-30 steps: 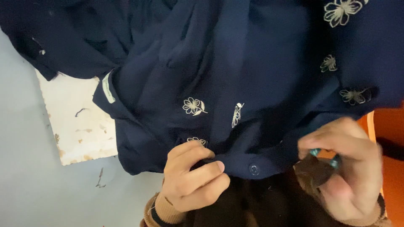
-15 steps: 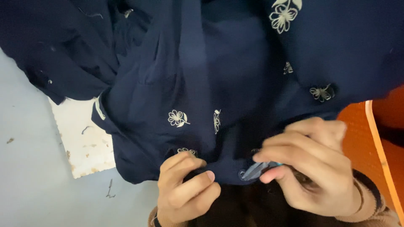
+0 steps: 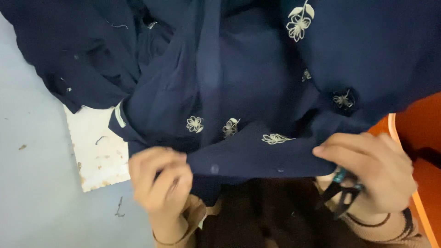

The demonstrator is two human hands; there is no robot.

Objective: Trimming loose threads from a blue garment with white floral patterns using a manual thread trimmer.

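Navy embroidered garment (image 3: 257, 92) between both hands.

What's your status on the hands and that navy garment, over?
Left hand pinching navy garment hem. Right hand gripping same hem, small thread snips tucked in palm. White board under the cloth; nothing blocking.

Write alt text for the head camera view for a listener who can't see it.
Two bare hands, left hand and right hand, stretch the edge of a dark navy fabric garment with white embroidered flowers. Small dark thread snips sit in the right hand.
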